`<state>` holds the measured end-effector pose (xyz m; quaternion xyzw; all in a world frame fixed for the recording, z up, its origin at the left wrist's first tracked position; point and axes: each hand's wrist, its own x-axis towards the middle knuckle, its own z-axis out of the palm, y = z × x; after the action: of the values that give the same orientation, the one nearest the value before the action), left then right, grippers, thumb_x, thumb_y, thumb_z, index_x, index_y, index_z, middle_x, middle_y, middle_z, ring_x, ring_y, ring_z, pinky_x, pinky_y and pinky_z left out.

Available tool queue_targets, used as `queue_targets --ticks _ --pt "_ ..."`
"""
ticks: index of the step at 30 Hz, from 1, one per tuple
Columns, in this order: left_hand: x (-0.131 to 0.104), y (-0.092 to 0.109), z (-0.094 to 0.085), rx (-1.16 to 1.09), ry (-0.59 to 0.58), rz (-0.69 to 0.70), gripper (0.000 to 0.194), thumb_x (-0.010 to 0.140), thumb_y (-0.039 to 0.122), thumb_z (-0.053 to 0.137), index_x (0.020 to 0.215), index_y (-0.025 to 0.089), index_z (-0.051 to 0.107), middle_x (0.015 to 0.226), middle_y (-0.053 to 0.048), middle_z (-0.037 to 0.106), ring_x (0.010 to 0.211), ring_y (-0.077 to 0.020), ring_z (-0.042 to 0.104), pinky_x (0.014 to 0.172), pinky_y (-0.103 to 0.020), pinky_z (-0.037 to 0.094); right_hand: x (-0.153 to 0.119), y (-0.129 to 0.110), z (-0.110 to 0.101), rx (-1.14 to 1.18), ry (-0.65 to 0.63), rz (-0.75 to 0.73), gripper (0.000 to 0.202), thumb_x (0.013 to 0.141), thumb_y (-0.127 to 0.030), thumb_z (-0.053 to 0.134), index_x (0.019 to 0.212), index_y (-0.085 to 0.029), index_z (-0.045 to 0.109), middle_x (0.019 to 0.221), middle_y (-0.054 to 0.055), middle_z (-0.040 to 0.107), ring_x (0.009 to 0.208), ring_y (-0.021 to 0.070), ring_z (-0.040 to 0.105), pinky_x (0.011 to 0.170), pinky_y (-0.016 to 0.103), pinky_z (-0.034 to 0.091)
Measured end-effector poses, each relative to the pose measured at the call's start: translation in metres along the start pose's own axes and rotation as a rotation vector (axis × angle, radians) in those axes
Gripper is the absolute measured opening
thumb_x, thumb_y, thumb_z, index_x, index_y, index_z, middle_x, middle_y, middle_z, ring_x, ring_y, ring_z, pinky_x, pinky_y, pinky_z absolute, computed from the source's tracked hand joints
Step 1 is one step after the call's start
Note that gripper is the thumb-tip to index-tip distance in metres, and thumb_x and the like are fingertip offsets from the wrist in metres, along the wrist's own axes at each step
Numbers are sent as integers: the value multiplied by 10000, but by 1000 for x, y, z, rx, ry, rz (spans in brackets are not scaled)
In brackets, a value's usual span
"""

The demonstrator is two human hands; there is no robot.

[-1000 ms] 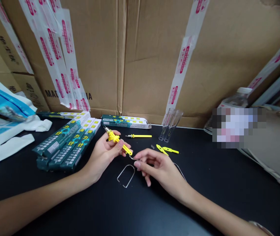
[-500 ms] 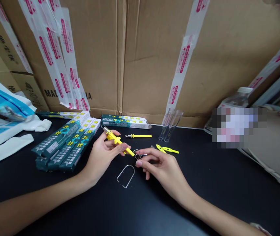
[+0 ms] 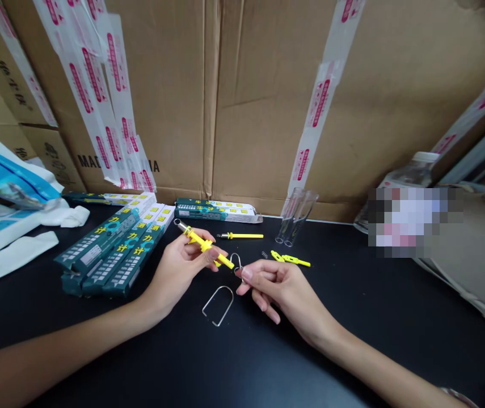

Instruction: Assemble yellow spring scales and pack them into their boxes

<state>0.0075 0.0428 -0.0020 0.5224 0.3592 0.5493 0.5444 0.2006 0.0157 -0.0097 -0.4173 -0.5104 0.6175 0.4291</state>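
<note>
Left hand point(image 3: 178, 272) grips yellow rod point(image 3: 203, 245), right hand point(image 3: 274, 286) pinching hook point(image 3: 237, 263)

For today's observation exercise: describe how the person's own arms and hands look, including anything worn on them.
Both forearms are bare, with no sleeves or gloves in view. The left hand and right hand show slim fingers with short, unpainted-looking nails and no rings. At the lower right edge, a thin band, perhaps a bracelet or watch, circles the right wrist; its details are too small to tell.

The yellow rod point(image 3: 205, 245) looked like glossy plastic with a shiny metal tip; the wire hook point(image 3: 236, 262) and the wire loop point(image 3: 218, 305) were bright bare metal. The surface point(image 3: 353, 294) was smooth matt black, the boxes point(image 3: 268, 102) behind rough brown cardboard, the tubes point(image 3: 296, 216) clear.
</note>
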Motion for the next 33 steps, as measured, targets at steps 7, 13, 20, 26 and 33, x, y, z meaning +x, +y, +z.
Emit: queue_targets --ticks 7,13,20,26,33 --pt "-2 2 2 -19 4 3 378 747 317 826 903 176 511 728 4 753 604 -98 673 601 -192 559 1 0 0 10 -13 -8 374 737 -472 806 820 -118 715 683 45 730 371 23 429 299 127 325" --pt "-3 3 2 -35 -1 -6 402 762 350 821 937 174 505 786 -24 761 698 -129 708 663 -217 573 -1 2 1 10 0 -46 404 713 -499 812 819 -130 685 693 42 724 419 53 490 322 140 387" --pt "-4 7 3 -78 12 -49 490 684 374 874 950 172 515 801 -41 764 756 -172 724 688 -250 581 0 3 3 -67 34 -79 384 718 -503 798 798 -151 666 698 37 707 455 81 512 341 166 426" --pt "-4 6 2 -64 1 -70 439 736 344 840 966 174 508 788 -35 754 646 -133 685 641 -242 555 -7 4 4 -342 65 -143 255 821 -437 717 821 -182 705 685 10 675 445 84 496 345 170 392" --pt "-4 3 3 55 -74 -29 422 742 417 814 959 170 549 672 14 691 564 -113 628 561 -216 514 -12 5 2 -674 88 -429 206 971 -236 533 959 -224 738 715 -7 671 457 91 559 466 203 469"
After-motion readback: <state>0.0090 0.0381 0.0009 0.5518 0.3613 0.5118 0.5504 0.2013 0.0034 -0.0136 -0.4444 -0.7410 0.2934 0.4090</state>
